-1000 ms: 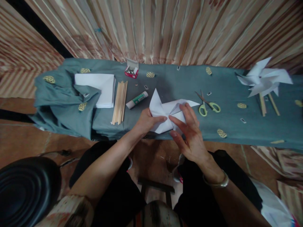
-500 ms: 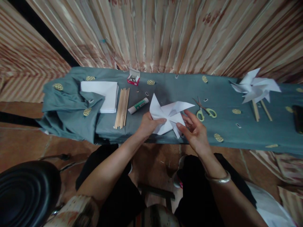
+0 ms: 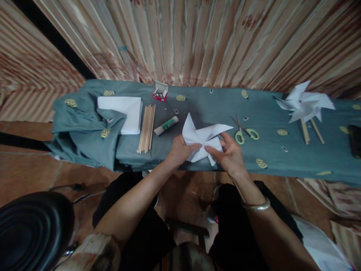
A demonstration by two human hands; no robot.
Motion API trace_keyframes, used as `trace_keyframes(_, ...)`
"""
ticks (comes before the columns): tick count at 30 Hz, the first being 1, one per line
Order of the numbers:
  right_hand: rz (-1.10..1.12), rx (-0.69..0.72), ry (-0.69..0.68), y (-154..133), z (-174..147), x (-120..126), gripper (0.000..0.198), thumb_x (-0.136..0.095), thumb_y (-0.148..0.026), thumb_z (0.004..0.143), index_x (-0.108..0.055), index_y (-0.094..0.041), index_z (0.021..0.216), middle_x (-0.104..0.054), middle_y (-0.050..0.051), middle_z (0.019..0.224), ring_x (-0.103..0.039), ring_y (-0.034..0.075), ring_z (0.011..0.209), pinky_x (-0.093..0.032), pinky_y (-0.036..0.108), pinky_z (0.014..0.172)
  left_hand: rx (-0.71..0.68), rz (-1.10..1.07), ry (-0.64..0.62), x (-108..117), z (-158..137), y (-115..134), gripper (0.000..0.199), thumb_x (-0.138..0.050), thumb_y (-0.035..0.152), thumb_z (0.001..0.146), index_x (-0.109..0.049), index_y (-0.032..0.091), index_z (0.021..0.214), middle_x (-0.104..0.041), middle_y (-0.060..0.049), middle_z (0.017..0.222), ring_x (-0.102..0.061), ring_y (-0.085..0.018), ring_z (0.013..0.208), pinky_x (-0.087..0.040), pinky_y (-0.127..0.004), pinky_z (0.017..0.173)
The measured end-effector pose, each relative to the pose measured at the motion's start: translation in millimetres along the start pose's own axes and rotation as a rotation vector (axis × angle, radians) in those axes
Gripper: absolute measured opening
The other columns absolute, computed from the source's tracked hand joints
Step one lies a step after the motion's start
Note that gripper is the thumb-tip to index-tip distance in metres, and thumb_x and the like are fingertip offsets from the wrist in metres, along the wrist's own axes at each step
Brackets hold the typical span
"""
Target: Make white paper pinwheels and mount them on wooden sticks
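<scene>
A white paper pinwheel [image 3: 207,132] with folded blades is held between both hands near the table's front edge. My left hand [image 3: 182,149] grips its left side, thumb pressed close to the centre. From the right, my right hand [image 3: 229,152] pinches it, the thumb also at the centre and the fingers behind the paper. Those fingers are partly hidden by the blades. Just right of the pinwheel lie scissors [image 3: 245,131] with light green handles, their blades apart. A glue stick [image 3: 166,125] rests to the left, beside a row of wooden sticks [image 3: 146,128].
A stack of white paper [image 3: 132,114] lies on the left of the cloth-covered table [image 3: 270,150]. Behind the glue stick stands an open red box [image 3: 160,94] of small metal pieces. Finished-looking pinwheels on sticks [image 3: 304,101] lie at right, near a dark object [image 3: 354,141].
My right thumb has moved left from the lower right blade to the pinwheel's centre, meeting my left thumb. The pinwheel and my left hand have shifted slightly to the right.
</scene>
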State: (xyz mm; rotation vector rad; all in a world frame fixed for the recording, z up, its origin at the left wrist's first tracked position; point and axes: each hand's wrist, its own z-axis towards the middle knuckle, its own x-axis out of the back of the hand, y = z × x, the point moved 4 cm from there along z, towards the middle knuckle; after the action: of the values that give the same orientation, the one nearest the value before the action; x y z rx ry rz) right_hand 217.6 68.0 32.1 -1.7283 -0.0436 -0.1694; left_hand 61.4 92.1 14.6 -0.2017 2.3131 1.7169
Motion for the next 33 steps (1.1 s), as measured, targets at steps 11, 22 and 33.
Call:
trace_keyframes(11, 0.044, -0.04, 0.054, 0, 0, -7, 0.058, -0.077, -0.029, 0.06, -0.054, -0.026, 0.113, -0.075, 0.0, 0.08, -0.071, 0.024, 0.068, -0.057, 0.036, 0.062, -0.016, 0.052, 0.052, 1, -3, 4, 0.028, -0.078, 0.017, 0.053, -0.069, 0.012, 0.079, -0.072, -0.002, 0.077, -0.064, -0.017, 0.071, -0.051, -0.028, 0.07)
trace_keyframes(22, 0.048, -0.056, 0.091, -3, 0, -9, 0.053, -0.078, -0.028, 0.056, -0.057, -0.024, 0.105, -0.074, 0.0, 0.079, -0.07, 0.023, 0.067, -0.055, 0.034, 0.062, -0.027, 0.033, 0.046, 3, -3, 5, 0.029, -0.08, 0.019, 0.051, -0.069, 0.012, 0.077, -0.071, -0.001, 0.075, -0.063, -0.015, 0.068, -0.051, -0.027, 0.069)
trace_keyframes(33, 0.096, -0.061, 0.062, -10, -3, -18, 0.06, -0.081, -0.034, 0.056, -0.056, -0.021, 0.109, -0.075, 0.0, 0.074, -0.068, 0.02, 0.061, -0.053, 0.029, 0.056, -0.027, -0.029, 0.072, 8, -5, 7, 0.029, -0.079, 0.018, 0.049, -0.072, 0.013, 0.076, -0.073, -0.002, 0.075, -0.064, -0.017, 0.069, -0.051, -0.027, 0.068)
